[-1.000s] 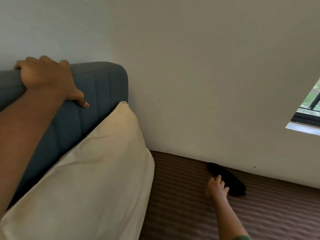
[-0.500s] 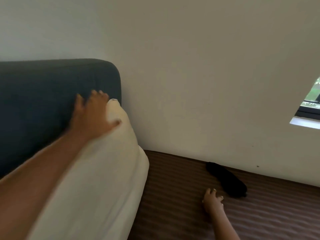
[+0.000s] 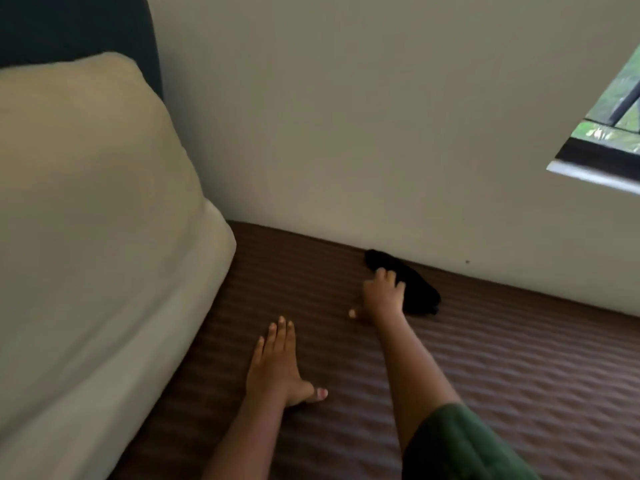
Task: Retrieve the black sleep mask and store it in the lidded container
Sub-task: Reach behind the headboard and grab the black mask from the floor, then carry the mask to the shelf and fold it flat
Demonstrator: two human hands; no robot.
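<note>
The right hand (image 3: 382, 296), fingers spread open on the mask (image 3: 412, 287) against the wall (image 3: 346, 133), should pinch its near edge, while the left hand (image 3: 277, 362) braces flat, empty.

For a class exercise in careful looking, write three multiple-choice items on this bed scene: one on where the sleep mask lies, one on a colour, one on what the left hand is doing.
1. Where does the sleep mask lie?
A. On the pillow
B. On the bedspread against the wall
C. On the window sill

2. What colour is the bedspread?
A. Brown
B. White
C. Blue

3. What is the left hand doing?
A. Holding the mask
B. Gripping the pillow
C. Lying flat on the bedspread

Answers:
1 B: the mask sits where the bedspread meets the wall, with the right hand reaching onto it.
2 A: its ribbed cloth is brown.
3 C: palm down, fingers stretched out, holding nothing.
</note>
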